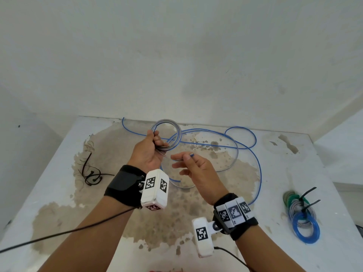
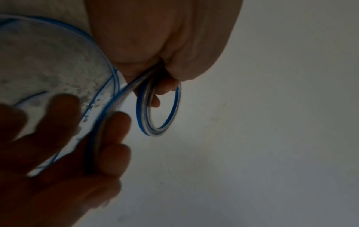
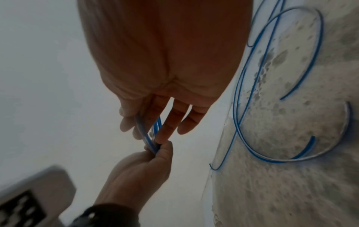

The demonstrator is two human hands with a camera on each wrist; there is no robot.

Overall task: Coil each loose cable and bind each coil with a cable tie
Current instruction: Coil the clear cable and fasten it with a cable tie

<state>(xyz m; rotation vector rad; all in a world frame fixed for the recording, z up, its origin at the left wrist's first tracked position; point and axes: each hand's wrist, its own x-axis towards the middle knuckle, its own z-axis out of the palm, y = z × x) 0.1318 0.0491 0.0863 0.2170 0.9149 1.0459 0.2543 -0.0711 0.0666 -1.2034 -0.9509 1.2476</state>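
Near right on the table (image 1: 59,193): three bound coils (image 1: 301,216) in a pile; near left, loose black ties (image 1: 92,173). Mid-air above centre: right hand (image 1: 196,171) pinching the blue cable (image 1: 257,165), left hand (image 1: 149,152) clenched round the coil (image 1: 172,134). Farther back, loose cable loops across the stained top, up to the wall (image 1: 176,55).

Both forearms reached forward over the table (image 1: 59,173). The left hand (image 1: 146,152) was raised, fingers curled round a small coil (image 1: 167,134). Just beside it, the right hand (image 1: 198,173) pinched the cable strand (image 1: 191,154) between thumb and forefinger, other fingers loosely extended.
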